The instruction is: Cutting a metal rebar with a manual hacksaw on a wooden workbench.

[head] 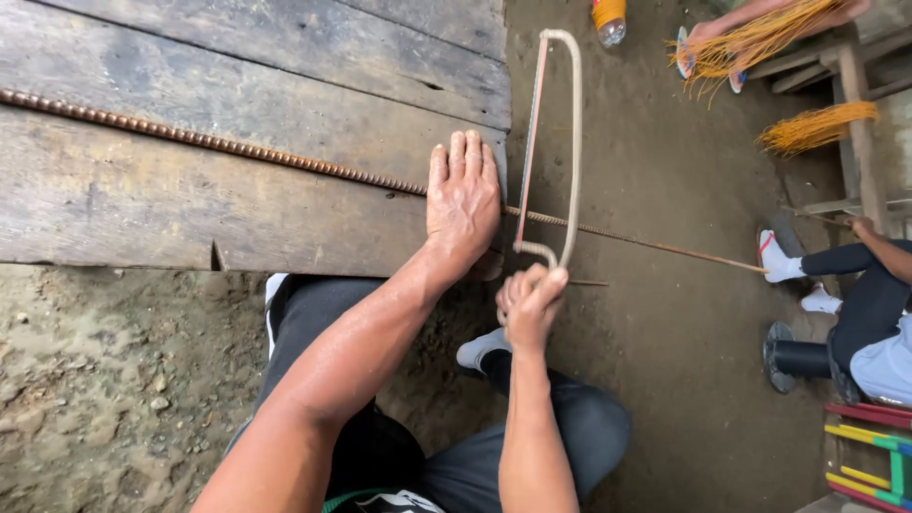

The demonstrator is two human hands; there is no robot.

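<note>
A long, rusty brown ribbed steel bar [218, 144] runs across a worn grey wooden plank platform [237, 85], entering at the left edge of the view, where its far end is cut off. It slants down to the right, passes under the left hand [463, 198], and sticks out past the platform's right edge over the packed dirt floor [655, 285]. The left hand lies flat, palm down, at that edge, fingers straight and pressed close together, pinning the bar to the planks; the stretch of bar beneath the palm is hidden.

Just right of the platform edge, a hacksaw with a pale bent-rod frame [574, 142] crosses the bar, its thin blade meeting the bar close beside the left hand. The right hand [529, 302] is curled tight around the saw's lower end, so the handle itself cannot be seen. Below it a grey shoe [478, 350] shows between the person's dark-trousered legs, partly covered by the right forearm.

Farther right, the bar thins out of focus toward a white-socked foot [781, 260] of another person seated at the right edge, mostly cut off. Above, bundles of orange-yellow fibre [817, 126] hang from a wooden frame, and an orange-capped bottle [608, 19] is clipped by the top edge. Coloured slats [869, 446] sit in the lower right corner.
</note>
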